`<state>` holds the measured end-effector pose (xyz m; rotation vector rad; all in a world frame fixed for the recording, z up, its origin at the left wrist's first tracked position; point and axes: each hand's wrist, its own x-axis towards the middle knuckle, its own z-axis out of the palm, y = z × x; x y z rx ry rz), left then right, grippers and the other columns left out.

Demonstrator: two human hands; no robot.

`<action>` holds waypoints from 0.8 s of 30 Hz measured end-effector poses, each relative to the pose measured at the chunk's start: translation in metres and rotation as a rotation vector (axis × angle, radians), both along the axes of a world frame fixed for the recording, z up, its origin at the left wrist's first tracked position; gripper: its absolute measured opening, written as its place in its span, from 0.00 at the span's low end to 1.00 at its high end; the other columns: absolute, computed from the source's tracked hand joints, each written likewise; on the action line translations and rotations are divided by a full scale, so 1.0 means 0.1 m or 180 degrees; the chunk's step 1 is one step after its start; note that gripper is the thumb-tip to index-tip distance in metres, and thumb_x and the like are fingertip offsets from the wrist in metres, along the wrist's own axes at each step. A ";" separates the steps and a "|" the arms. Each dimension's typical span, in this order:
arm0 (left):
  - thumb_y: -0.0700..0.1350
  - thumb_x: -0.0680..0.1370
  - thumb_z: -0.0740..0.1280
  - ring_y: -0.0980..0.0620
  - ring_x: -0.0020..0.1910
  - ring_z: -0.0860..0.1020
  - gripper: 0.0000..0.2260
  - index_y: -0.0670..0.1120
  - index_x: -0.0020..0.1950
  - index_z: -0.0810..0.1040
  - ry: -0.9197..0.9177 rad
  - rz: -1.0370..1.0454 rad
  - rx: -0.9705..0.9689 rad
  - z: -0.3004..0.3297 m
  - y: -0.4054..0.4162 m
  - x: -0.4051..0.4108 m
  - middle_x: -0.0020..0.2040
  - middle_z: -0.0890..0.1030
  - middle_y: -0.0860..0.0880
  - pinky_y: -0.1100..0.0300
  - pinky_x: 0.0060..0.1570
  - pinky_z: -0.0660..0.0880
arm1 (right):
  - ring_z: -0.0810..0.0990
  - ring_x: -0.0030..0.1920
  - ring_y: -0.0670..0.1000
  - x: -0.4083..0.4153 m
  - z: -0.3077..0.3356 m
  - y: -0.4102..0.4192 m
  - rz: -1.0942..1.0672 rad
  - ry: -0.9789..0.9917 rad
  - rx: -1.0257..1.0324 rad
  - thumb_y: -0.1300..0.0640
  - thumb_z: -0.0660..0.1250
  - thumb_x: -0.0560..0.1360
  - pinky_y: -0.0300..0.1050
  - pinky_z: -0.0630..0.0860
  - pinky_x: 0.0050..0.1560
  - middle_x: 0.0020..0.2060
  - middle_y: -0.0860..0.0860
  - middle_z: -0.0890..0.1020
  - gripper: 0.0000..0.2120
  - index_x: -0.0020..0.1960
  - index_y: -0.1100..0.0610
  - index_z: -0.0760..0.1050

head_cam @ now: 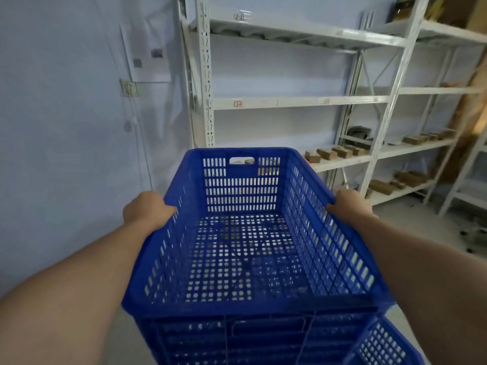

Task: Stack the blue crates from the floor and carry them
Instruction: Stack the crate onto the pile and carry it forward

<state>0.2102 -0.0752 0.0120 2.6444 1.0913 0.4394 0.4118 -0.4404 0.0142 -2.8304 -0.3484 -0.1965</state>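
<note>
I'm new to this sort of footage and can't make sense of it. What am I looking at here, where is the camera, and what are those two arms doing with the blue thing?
There is no machine here: a person wears one camera on the head, looking forward and down, so the two bare arms you see are their own. The left hand and right hand each grip a long side rim of a blue crate, a plastic box with slotted walls and a perforated bottom. It is empty. Below its near wall more blue lattice shows, and the corner of another crate pokes out at the lower right; whether that one is nested underneath or separate, I cannot tell. Ahead stand white shelves against a pale wall, mostly bare, with brown blocks on the lower right levels.
</note>
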 end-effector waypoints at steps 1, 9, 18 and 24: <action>0.54 0.71 0.67 0.49 0.29 0.75 0.14 0.44 0.32 0.74 0.0016 -0.0016 -0.0014 -0.02 -0.17 0.03 0.32 0.76 0.48 0.62 0.26 0.65 | 0.75 0.36 0.55 0.02 -0.01 -0.18 -0.0014 0.0003 -0.0006 0.55 0.64 0.74 0.45 0.71 0.37 0.30 0.51 0.70 0.10 0.37 0.58 0.70; 0.53 0.70 0.67 0.49 0.30 0.75 0.13 0.45 0.33 0.74 0.0059 -0.0147 -0.0108 -0.21 -1.13 0.32 0.34 0.77 0.48 0.62 0.27 0.65 | 0.73 0.34 0.54 0.17 -0.17 -1.20 -0.0239 0.0124 0.0036 0.54 0.65 0.73 0.45 0.70 0.36 0.30 0.51 0.71 0.13 0.33 0.56 0.67; 0.53 0.70 0.67 0.48 0.30 0.75 0.13 0.45 0.33 0.74 0.0124 -0.0248 -0.0109 -0.28 -1.50 0.80 0.33 0.77 0.47 0.62 0.27 0.66 | 0.76 0.36 0.56 0.47 -0.34 -1.66 -0.0417 0.0165 0.0058 0.53 0.66 0.73 0.44 0.70 0.36 0.30 0.51 0.71 0.09 0.42 0.59 0.72; 0.52 0.70 0.67 0.49 0.28 0.73 0.13 0.45 0.31 0.72 0.0009 -0.0157 -0.0126 -0.36 -1.67 0.97 0.31 0.75 0.48 0.63 0.26 0.64 | 0.76 0.36 0.55 0.73 -0.43 -1.80 -0.0408 0.0145 0.0034 0.52 0.65 0.73 0.43 0.69 0.34 0.33 0.52 0.75 0.09 0.43 0.58 0.73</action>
